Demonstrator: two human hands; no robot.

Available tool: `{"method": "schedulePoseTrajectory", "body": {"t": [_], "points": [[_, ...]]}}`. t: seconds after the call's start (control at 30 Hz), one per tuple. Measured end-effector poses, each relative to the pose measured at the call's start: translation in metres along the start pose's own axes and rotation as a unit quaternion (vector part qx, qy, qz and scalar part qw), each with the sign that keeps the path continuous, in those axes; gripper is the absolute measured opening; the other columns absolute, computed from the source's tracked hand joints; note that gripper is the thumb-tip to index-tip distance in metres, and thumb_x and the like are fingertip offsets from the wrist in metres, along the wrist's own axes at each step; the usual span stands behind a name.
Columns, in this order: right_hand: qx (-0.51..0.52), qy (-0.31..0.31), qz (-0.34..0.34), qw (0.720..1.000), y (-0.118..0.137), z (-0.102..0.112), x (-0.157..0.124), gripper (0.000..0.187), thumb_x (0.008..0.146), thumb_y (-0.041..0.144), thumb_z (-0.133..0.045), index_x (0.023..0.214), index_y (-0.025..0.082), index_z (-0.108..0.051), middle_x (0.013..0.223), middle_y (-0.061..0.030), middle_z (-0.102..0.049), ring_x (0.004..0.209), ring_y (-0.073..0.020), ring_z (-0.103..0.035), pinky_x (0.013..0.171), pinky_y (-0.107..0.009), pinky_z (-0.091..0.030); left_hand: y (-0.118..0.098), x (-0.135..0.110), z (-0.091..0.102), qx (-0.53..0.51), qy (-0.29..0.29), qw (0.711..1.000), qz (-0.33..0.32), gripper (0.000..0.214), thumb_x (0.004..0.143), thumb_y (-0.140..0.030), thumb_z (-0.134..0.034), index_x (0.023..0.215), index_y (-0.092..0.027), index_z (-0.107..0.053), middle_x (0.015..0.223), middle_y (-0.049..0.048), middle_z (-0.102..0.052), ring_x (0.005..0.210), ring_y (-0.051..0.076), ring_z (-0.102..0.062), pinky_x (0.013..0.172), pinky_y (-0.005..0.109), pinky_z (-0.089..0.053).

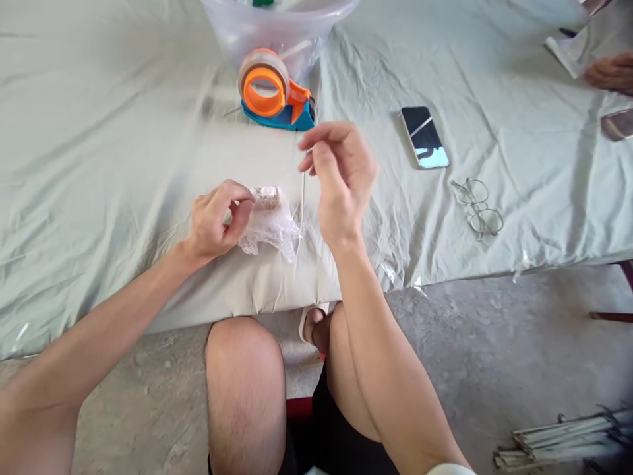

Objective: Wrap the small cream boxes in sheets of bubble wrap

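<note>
A small bundle of clear bubble wrap [274, 227] lies near the table's front edge, with something brownish showing through its upper part. My left hand [217, 218] is at the bundle's left side, thumb and forefinger pinched at the plastic's upper left corner. Raised over the table to the right of the bundle is my right hand [341, 175]. Its fingers are loosely bent and apart from the thumb, and I see nothing between them. Just beyond its fingertips stands an orange and blue tape dispenser [291, 119] with a roll of clear tape on it.
Behind the dispenser is a translucent plastic tub [287, 26]. A phone [424, 137] and a pair of glasses [479, 208] lie to the right on the wrinkled table cover [123, 132]. Another person's hand [613, 71] shows at the far right. Metal rods [558, 439] lie on the floor.
</note>
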State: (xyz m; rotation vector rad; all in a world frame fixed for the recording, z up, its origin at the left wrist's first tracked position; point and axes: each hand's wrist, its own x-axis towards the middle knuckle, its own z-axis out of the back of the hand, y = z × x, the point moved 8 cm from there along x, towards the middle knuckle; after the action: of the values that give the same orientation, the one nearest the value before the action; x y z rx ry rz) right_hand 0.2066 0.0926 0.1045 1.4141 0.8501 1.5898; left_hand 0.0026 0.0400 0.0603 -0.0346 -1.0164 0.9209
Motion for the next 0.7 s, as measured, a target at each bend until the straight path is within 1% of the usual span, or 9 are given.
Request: {"method": "schedulePoseTrajectory", "body": {"t": [0.1, 0.17, 0.2, 0.3, 0.37, 0.43, 0.53, 0.6, 0.7], "points": [[0.057, 0.155, 0.034, 0.986, 0.010, -0.018, -0.015, 0.013, 0.115, 0.037, -0.061, 0.109, 0.031, -0.071, 0.111, -0.0033, -0.082, 0.096, -0.0238, -0.080, 0.098, -0.046, -0.068, -0.004, 0.004, -0.004, 0.006, 0.008, 0.999, -0.040, 0.021, 0.123, -0.039, -0.051, 0.110, -0.031, -0.064, 0.092, -0.0020, -0.077, 0.065, 0.015, -0.067, 0.056, 0.035, -0.053], [0.041, 0.220, 0.040, 0.974, 0.009, -0.026, -0.026, 0.015, 0.115, 0.034, -0.058, 0.115, 0.030, -0.072, 0.116, -0.0037, -0.083, 0.104, -0.0253, -0.081, 0.103, -0.047, -0.067, -0.007, 0.006, -0.005, 0.010, 0.009, 0.998, -0.061, 0.012, 0.120, -0.033, -0.056, 0.111, -0.030, -0.064, 0.095, -0.0024, -0.078, 0.065, 0.014, -0.066, 0.053, 0.034, -0.051], [0.021, 0.232, 0.045, 0.971, 0.007, -0.028, -0.029, 0.016, 0.114, 0.032, -0.057, 0.118, 0.029, -0.072, 0.119, -0.0043, -0.083, 0.107, -0.0258, -0.081, 0.105, -0.048, -0.066, -0.007, 0.007, -0.007, 0.015, 0.017, 0.998, -0.059, 0.010, 0.118, -0.030, -0.057, 0.111, -0.030, -0.064, 0.098, -0.0017, -0.078, 0.068, 0.015, -0.068, 0.054, 0.034, -0.051], [-0.060, 0.239, 0.047, 0.968, -0.001, -0.034, -0.033, 0.022, 0.110, 0.024, -0.054, 0.124, 0.027, -0.071, 0.127, -0.0064, -0.082, 0.111, -0.0262, -0.080, 0.109, -0.048, -0.062, -0.003, 0.008, -0.010, 0.029, 0.052, 0.998, -0.035, 0.010, 0.110, -0.025, -0.058, 0.114, -0.029, -0.066, 0.103, 0.0023, -0.078, 0.082, 0.020, -0.073, 0.061, 0.038, -0.056], [-0.117, 0.244, 0.043, 0.962, -0.006, -0.038, -0.033, 0.022, 0.109, 0.023, -0.058, 0.127, 0.026, -0.071, 0.131, -0.0082, -0.082, 0.117, -0.0282, -0.079, 0.113, -0.050, -0.059, 0.000, 0.008, -0.013, 0.034, 0.077, 0.996, -0.025, 0.016, 0.103, -0.025, -0.059, 0.117, -0.028, -0.067, 0.105, 0.0051, -0.077, 0.092, 0.025, -0.075, 0.069, 0.041, -0.060], [-0.168, 0.249, 0.036, 0.953, -0.012, -0.040, -0.032, 0.024, 0.109, 0.028, -0.069, 0.132, 0.026, -0.071, 0.136, -0.0102, -0.081, 0.126, -0.0320, -0.076, 0.117, -0.053, -0.056, 0.004, 0.007, -0.017, 0.039, 0.107, 0.993, -0.017, 0.024, 0.100, -0.030, -0.061, 0.123, -0.027, -0.067, 0.112, 0.0079, -0.077, 0.102, 0.030, -0.076, 0.080, 0.045, -0.064], [-0.229, 0.241, 0.024, 0.943, -0.020, -0.037, -0.030, 0.041, 0.103, 0.035, -0.087, 0.139, 0.028, -0.071, 0.151, -0.0137, -0.076, 0.143, -0.0383, -0.067, 0.125, -0.059, -0.053, 0.013, 0.005, -0.024, 0.038, 0.153, 0.987, 0.012, 0.045, 0.101, -0.044, -0.067, 0.141, -0.025, -0.063, 0.133, 0.0136, -0.075, 0.123, 0.037, -0.074, 0.094, 0.050, -0.067], [-0.240, 0.236, 0.012, 0.942, -0.026, -0.033, -0.030, 0.045, 0.099, 0.030, -0.091, 0.139, 0.029, -0.072, 0.154, -0.0142, -0.073, 0.148, -0.0396, -0.064, 0.129, -0.062, -0.051, 0.018, 0.002, -0.029, 0.029, 0.172, 0.984, 0.027, 0.059, 0.100, -0.049, -0.072, 0.151, -0.025, -0.057, 0.144, 0.0158, -0.071, 0.131, 0.038, -0.072, 0.098, 0.050, -0.067], [-0.202, 0.240, -0.017, 0.950, -0.034, -0.030, -0.030, 0.041, 0.098, 0.019, -0.082, 0.137, 0.029, -0.072, 0.148, -0.0119, -0.074, 0.141, -0.0354, -0.071, 0.125, -0.058, -0.057, 0.023, -0.001, -0.033, 0.009, 0.191, 0.980, 0.044, 0.069, 0.098, -0.039, -0.072, 0.162, -0.025, -0.049, 0.152, 0.0163, -0.066, 0.133, 0.036, -0.072, 0.096, 0.047, -0.069]]}}
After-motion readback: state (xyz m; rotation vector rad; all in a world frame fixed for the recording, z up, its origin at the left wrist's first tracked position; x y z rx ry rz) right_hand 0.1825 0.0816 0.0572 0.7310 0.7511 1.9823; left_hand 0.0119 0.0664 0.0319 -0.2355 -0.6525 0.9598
